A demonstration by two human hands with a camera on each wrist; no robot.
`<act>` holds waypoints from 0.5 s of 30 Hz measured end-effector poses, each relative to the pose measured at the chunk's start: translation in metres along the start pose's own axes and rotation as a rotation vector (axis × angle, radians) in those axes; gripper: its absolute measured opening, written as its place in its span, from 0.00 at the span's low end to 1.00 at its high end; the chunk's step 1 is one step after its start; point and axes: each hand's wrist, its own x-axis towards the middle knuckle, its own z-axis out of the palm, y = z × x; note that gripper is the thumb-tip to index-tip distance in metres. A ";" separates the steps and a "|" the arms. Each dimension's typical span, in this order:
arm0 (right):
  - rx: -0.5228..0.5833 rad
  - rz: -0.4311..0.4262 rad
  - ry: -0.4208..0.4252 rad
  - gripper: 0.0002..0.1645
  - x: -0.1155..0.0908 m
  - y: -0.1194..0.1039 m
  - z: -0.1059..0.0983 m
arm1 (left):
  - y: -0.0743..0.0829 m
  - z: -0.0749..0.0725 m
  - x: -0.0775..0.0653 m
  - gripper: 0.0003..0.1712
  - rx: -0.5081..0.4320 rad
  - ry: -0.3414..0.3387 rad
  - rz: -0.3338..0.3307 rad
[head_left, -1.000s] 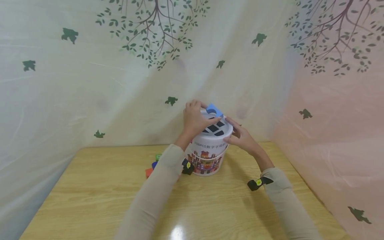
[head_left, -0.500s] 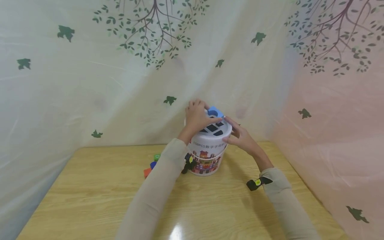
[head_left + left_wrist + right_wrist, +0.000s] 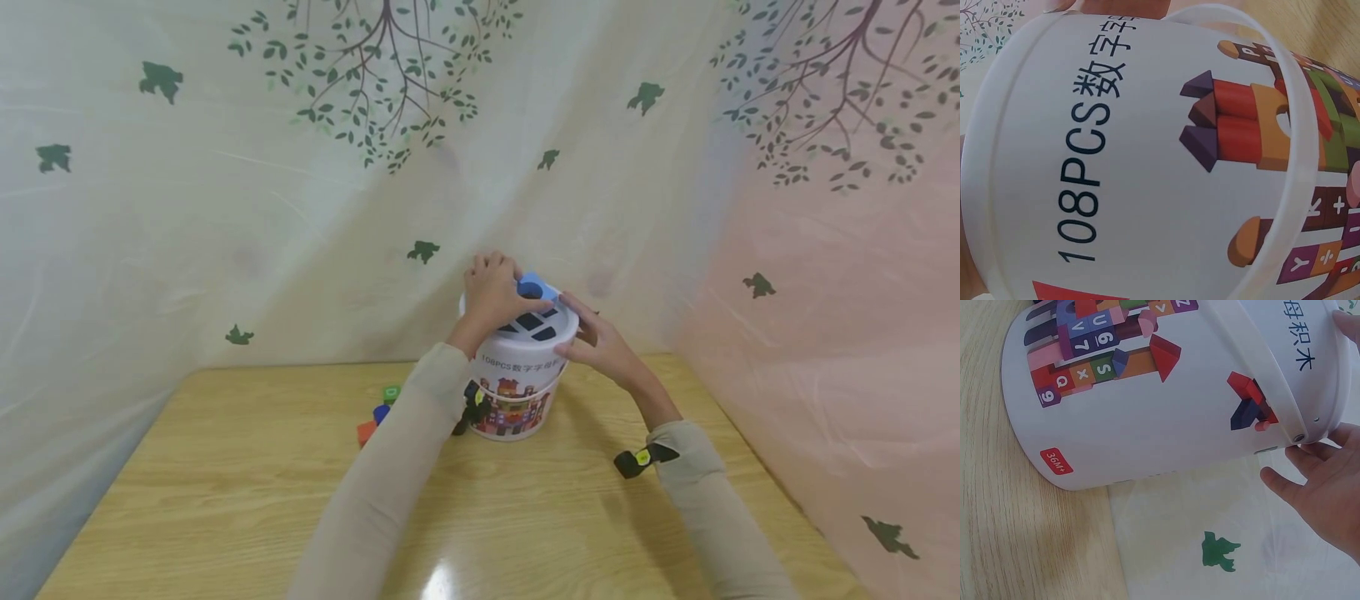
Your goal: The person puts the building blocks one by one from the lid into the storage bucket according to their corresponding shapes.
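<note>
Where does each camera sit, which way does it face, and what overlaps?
Head: on the head, facing forward and down at the bucket and table; left hand, right hand and both sleeves show.
Left wrist: worn there, facing the bucket's "108PCS" side; hand parts at top and left edges.
Right wrist: worn there, facing the bucket's "36M+" side; right hand at right edge.
Both wrist views share the bucket, its handle and some table.
</note>
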 end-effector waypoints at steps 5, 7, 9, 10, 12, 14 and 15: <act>-0.001 -0.006 0.000 0.52 0.000 0.002 0.000 | 0.001 -0.001 0.000 0.41 0.003 -0.021 -0.013; -0.001 -0.007 -0.001 0.52 0.000 0.001 0.000 | 0.001 -0.001 0.001 0.42 0.002 -0.031 -0.023; 0.001 -0.009 0.000 0.52 0.001 0.001 0.000 | 0.000 -0.001 0.001 0.42 0.002 -0.047 -0.036; 0.002 -0.010 -0.001 0.52 0.001 0.001 0.000 | -0.001 -0.001 0.001 0.43 -0.002 -0.058 -0.043; 0.006 -0.014 0.001 0.52 0.001 0.001 0.000 | -0.002 -0.001 0.000 0.43 -0.018 -0.080 -0.055; 0.006 -0.020 0.005 0.52 0.001 0.002 0.000 | -0.004 -0.001 0.000 0.43 -0.039 -0.099 -0.062; 0.006 -0.022 0.006 0.52 0.001 0.003 0.000 | -0.005 -0.002 0.000 0.43 -0.052 -0.105 -0.061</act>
